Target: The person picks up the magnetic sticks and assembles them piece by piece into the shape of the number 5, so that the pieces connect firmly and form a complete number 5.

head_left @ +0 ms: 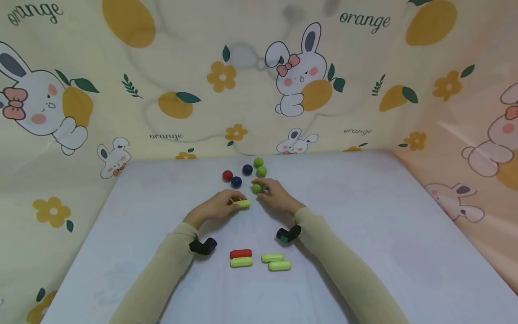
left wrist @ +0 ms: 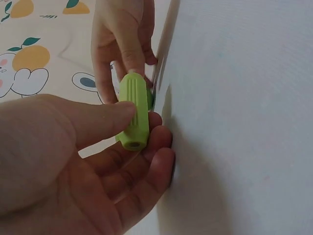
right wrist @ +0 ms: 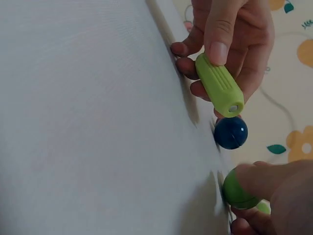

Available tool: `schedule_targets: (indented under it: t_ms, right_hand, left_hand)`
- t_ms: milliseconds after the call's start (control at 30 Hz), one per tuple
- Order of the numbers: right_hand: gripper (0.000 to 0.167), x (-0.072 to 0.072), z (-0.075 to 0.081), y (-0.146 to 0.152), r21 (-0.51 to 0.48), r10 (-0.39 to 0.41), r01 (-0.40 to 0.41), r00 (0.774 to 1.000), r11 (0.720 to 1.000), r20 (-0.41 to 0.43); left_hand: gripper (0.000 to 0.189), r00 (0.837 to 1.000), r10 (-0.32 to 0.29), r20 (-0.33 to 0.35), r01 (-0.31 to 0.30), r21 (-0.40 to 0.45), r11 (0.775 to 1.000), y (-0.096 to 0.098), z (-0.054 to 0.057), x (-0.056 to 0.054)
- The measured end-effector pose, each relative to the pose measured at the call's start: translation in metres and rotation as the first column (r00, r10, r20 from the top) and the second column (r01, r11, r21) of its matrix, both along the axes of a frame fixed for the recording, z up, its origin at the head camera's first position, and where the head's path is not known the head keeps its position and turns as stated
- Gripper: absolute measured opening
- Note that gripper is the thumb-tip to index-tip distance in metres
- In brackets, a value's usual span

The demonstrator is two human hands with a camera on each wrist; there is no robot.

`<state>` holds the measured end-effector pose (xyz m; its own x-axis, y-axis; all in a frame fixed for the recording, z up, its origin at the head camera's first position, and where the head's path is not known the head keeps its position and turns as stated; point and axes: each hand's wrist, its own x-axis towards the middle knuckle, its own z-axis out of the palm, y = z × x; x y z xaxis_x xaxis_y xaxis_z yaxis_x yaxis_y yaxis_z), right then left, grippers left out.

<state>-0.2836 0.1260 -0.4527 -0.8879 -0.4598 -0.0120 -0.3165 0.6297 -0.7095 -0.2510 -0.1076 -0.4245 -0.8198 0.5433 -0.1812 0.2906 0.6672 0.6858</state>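
Observation:
Between thumb and fingers, my left hand (head_left: 220, 204) pinches a light green ridged stick (left wrist: 134, 110) with a small round inset in its end face. To its right, my right hand (head_left: 277, 196) has thumb and fingers around a green ball (right wrist: 238, 190), close over the table. In the right wrist view a dark blue ball (right wrist: 231, 132) lies just beyond the stick's end. Farther back, the head view shows a red ball (head_left: 227, 175), another blue ball (head_left: 247, 169) and two more green balls, one of them (head_left: 261, 171) nearest the right hand.
Nearer the front of the white table (head_left: 348, 189) lie a red stick (head_left: 240, 254) against a green stick (head_left: 241, 262), and to their right two more green sticks, one of them (head_left: 280, 266) slightly forward. A patterned cloth (head_left: 251, 99) rises behind and at both sides.

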Motion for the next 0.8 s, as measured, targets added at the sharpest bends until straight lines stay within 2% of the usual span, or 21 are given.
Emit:
schedule_targets:
  t_ms: [200, 400, 633, 800]
  right_hand:
    - [0.04, 0.008, -0.006, 0.011, -0.069, -0.041, 0.045, 0.997, 0.997, 0.059]
    - [0.038, 0.009, -0.006, 0.02, -0.158, 0.001, 0.011, 0.997, 0.987, 0.076]
    - [0.03, 0.005, -0.003, 0.028, -0.263, -0.049, 0.104, 0.977, 0.959, 0.206]
    - [0.038, 0.003, 0.001, 0.024, -0.326, 0.002, 0.073, 0.974, 0.942, 0.225]
  left_hand:
    - [0.029, 1.0, 0.012, 0.012, -0.012, -0.002, 1.0, 0.0, -0.004, 0.003]
    - [0.028, 1.0, 0.027, 0.01, -0.027, 0.005, 1.0, 0.001, -0.007, 0.006]
    - [0.029, 1.0, 0.024, -0.012, -0.024, 0.018, 1.0, 0.004, -0.008, 0.006]
    - [0.028, 0.999, 0.036, -0.019, -0.036, 0.018, 0.999, 0.002, -0.003, 0.003]
